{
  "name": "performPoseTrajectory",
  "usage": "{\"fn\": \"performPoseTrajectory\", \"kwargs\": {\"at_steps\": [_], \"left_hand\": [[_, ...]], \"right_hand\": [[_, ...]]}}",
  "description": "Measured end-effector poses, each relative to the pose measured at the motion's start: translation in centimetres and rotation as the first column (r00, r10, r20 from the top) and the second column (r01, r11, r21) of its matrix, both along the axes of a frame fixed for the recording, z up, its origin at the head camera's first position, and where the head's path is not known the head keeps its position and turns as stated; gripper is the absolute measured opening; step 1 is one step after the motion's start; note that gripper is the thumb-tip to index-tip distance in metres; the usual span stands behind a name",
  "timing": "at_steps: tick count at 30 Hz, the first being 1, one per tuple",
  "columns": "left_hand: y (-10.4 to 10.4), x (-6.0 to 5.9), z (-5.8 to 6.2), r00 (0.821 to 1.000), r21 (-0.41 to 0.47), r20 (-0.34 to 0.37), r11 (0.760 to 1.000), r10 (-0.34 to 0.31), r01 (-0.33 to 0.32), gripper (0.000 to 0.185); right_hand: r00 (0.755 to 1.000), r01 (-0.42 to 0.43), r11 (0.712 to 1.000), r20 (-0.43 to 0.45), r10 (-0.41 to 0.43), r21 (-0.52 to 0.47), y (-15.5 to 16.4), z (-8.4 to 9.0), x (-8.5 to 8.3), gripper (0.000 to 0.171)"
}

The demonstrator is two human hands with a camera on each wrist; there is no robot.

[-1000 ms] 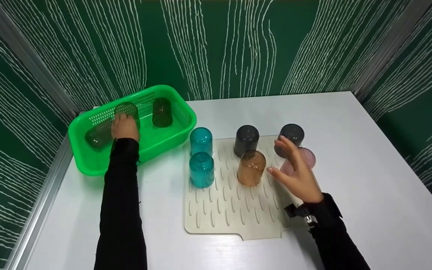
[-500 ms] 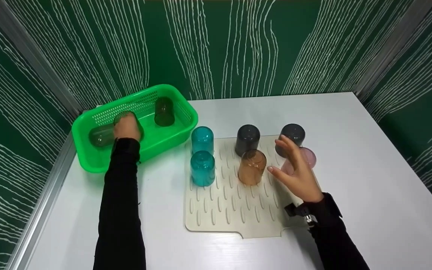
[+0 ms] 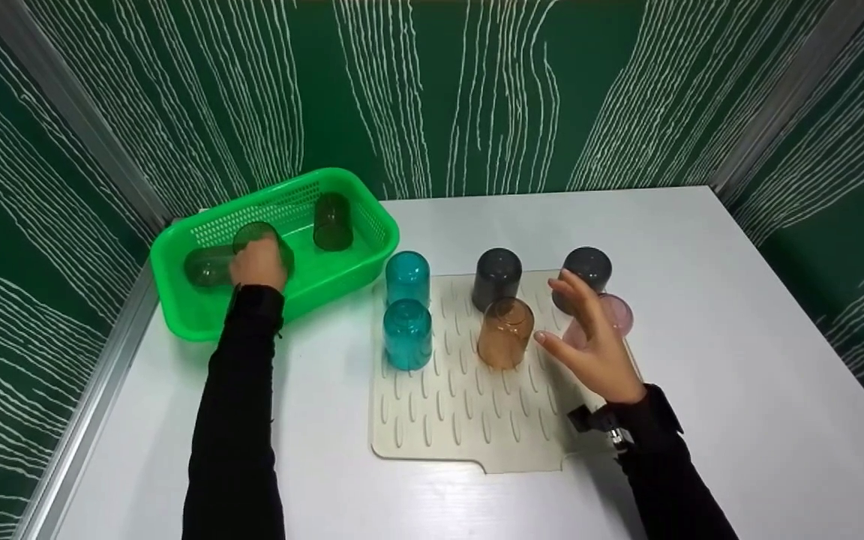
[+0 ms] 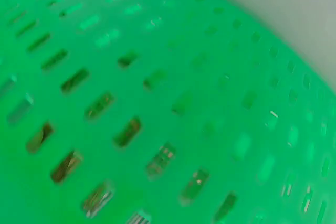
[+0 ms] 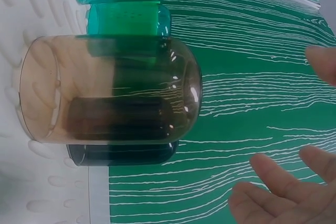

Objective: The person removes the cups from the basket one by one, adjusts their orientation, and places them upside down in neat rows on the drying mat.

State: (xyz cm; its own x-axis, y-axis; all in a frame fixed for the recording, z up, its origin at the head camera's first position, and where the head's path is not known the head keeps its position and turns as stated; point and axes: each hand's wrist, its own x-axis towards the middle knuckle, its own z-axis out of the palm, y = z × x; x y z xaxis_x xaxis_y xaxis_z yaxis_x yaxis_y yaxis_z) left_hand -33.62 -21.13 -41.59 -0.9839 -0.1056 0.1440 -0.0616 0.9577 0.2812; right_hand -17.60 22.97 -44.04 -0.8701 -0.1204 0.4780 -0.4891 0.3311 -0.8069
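In the head view my left hand (image 3: 259,264) reaches into the green plastic basket (image 3: 214,328), its fingers curled at a see-through tumbler (image 3: 254,229) that it appears to grip; the fingertips are partly hidden. Another tumbler (image 3: 208,266) lies to its left in the basket, and a dark brown one (image 3: 333,222) to its right. My right hand (image 3: 595,346) hovers over the right side of the beige drying mat (image 3: 462,431), fingers spread and holding nothing. Before it stands an amber tumbler (image 3: 505,334), upside down. A pink tumbler (image 3: 618,313) is partly covered by this hand.
Two teal tumblers (image 3: 407,335) stand upside down along the mat's left side. Dark grey tumblers (image 3: 497,279) stand at its back edge. A green wall with white lines (image 3: 469,90) closes off the far side. Basket holes (image 4: 128,132) fill the left wrist view.
The see-through tumbler at my left hand has shifted lower in the basket, and the hand has moved slightly. The view has shifted a little. My right hand stays in place.
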Motion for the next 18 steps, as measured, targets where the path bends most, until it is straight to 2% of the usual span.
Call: {"fn": "performPoseTrajectory", "kwargs": {"at_steps": [4,7,10,13,16,18], "left_hand": [[0.5,0.4,0.3,0.994,-0.015,-0.105,1.0,0.007,-0.008,0.035],[1.1,1.0,1.0,0.972,0.009,-0.235,1.0,0.024,-0.023,0.036],[2.0,1.9,2.0,0.934,0.087,-0.355,0.996,0.033,-0.002,0.027],[3.2,3.2,3.1,0.894,0.189,-0.447,0.98,0.028,0.064,0.023],[4.4,4.6,3.8,0.849,0.274,-0.528,0.946,-0.001,0.172,0.023],[5.3,5.5,4.1,0.815,0.329,-0.579,0.911,-0.015,0.25,0.022]], "right_hand": [[1.0,-0.008,1.0,-0.003,0.008,0.0,-0.1,0.0,0.0,0.081],[1.0,-0.015,1.0,-0.011,0.015,-0.005,-0.1,0.0,0.0,0.081],[1.0,-0.025,1.0,-0.019,0.025,-0.016,-0.1,0.0,0.0,0.081],[0.999,-0.04,0.999,-0.03,0.039,-0.033,-0.2,0.0,0.0,0.081],[0.997,-0.059,0.997,-0.047,0.057,-0.051,-0.4,0.0,0.0,0.081],[0.996,-0.077,0.995,-0.059,0.073,-0.063,-0.5,0.0,-0.1,0.081]]}}
